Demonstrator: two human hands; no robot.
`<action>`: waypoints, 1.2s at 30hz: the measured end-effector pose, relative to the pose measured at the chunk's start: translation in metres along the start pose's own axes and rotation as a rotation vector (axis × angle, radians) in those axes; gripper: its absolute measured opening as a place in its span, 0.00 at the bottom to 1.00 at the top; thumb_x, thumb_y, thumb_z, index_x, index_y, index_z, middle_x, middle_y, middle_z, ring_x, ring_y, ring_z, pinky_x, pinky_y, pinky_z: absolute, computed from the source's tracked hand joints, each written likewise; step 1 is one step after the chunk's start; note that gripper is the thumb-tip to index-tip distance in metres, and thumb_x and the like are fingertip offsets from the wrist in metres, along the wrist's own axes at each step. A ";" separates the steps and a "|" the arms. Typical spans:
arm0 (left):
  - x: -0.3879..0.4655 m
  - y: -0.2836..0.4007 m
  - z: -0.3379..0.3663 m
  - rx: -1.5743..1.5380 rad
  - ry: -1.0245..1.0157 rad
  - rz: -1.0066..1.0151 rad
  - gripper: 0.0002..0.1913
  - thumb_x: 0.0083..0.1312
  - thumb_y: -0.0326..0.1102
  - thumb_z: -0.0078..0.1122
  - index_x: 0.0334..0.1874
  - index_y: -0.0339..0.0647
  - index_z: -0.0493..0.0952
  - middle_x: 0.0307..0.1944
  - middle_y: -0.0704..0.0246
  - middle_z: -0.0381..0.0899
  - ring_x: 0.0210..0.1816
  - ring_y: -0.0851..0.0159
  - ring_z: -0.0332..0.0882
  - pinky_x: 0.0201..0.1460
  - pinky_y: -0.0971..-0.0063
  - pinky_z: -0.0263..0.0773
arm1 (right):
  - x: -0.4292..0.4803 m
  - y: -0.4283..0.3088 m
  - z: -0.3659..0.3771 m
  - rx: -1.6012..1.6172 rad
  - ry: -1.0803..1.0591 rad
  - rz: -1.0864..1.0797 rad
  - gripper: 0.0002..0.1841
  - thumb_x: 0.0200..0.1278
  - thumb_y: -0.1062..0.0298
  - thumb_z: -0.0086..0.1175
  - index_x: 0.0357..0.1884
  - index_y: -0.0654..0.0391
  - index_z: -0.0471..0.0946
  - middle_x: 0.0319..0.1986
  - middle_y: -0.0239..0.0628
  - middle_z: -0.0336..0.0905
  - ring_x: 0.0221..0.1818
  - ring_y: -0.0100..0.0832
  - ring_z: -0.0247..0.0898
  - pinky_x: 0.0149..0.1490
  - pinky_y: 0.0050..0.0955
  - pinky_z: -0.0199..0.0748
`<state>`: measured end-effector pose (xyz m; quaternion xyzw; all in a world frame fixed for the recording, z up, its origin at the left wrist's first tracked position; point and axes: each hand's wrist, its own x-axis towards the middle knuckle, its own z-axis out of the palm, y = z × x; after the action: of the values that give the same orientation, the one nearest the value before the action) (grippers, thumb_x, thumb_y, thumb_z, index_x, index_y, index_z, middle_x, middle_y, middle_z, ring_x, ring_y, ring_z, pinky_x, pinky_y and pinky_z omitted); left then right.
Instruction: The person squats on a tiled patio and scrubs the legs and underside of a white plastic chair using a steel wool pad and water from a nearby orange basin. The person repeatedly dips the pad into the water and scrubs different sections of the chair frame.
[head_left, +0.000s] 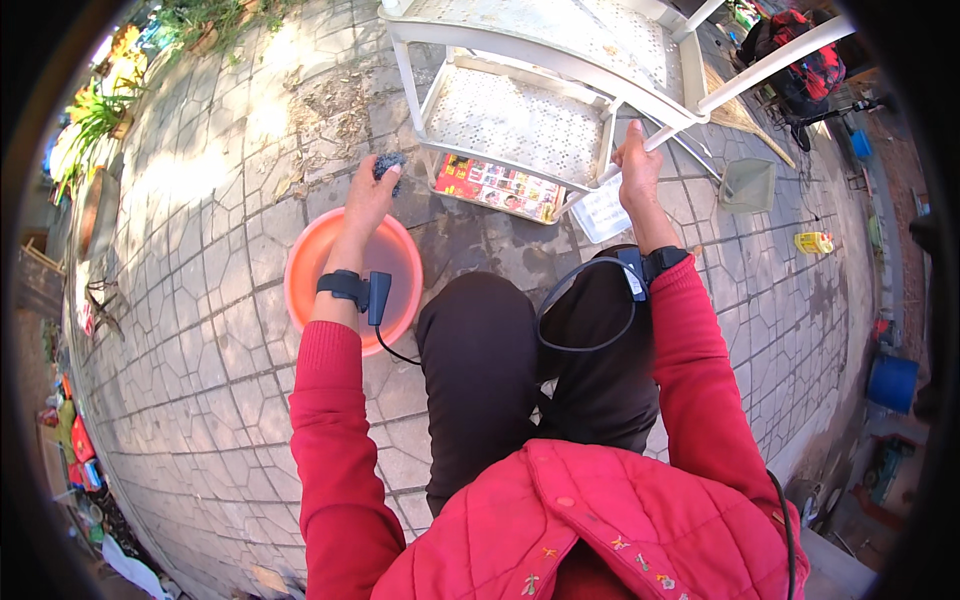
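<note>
My left hand holds a dark, steel-wool-like scouring pad between thumb and fingers, above the far edge of an orange plastic basin of murky water. My right hand is closed around the lower part of a white post of a plastic shelf rack, thumb pointing up along it. The rack has perforated shelves and stands tilted before me. Its lowest level shows a red and yellow printed sheet. Both wrists wear black straps with small devices and cables.
A white plastic tray lies by the rack's lower corner. Farther right are a straw broom, a grey dustpan and a yellow bottle on the paving. Wet patches and dry leaves mark the stones; potted plants stand far left.
</note>
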<state>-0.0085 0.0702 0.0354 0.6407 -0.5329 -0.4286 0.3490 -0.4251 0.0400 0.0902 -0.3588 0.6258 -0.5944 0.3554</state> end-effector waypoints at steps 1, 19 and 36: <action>0.003 0.001 -0.002 0.030 -0.007 0.012 0.28 0.75 0.46 0.60 0.70 0.35 0.68 0.53 0.66 0.81 0.48 0.70 0.80 0.38 0.74 0.82 | 0.004 0.000 -0.004 -0.009 -0.016 -0.010 0.28 0.78 0.46 0.54 0.21 0.56 0.73 0.18 0.28 0.68 0.24 0.23 0.62 0.32 0.32 0.62; 0.031 -0.016 0.013 -0.049 0.123 0.026 0.22 0.76 0.39 0.57 0.69 0.44 0.70 0.47 0.69 0.82 0.40 0.71 0.81 0.31 0.75 0.79 | -0.032 -0.036 -0.040 -0.555 0.055 -0.268 0.21 0.63 0.58 0.67 0.41 0.70 0.80 0.32 0.52 0.83 0.37 0.49 0.82 0.46 0.45 0.77; 0.056 -0.010 0.016 0.134 0.225 0.226 0.17 0.74 0.36 0.60 0.62 0.39 0.78 0.47 0.59 0.87 0.47 0.60 0.84 0.52 0.67 0.77 | -0.109 -0.190 0.058 -0.813 -0.106 -1.461 0.26 0.61 0.67 0.69 0.63 0.49 0.77 0.55 0.34 0.77 0.59 0.41 0.73 0.64 0.42 0.65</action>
<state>-0.0162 0.0174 0.0102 0.6425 -0.5866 -0.2758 0.4087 -0.3157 0.0999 0.2793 -0.8018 0.3841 -0.3854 -0.2472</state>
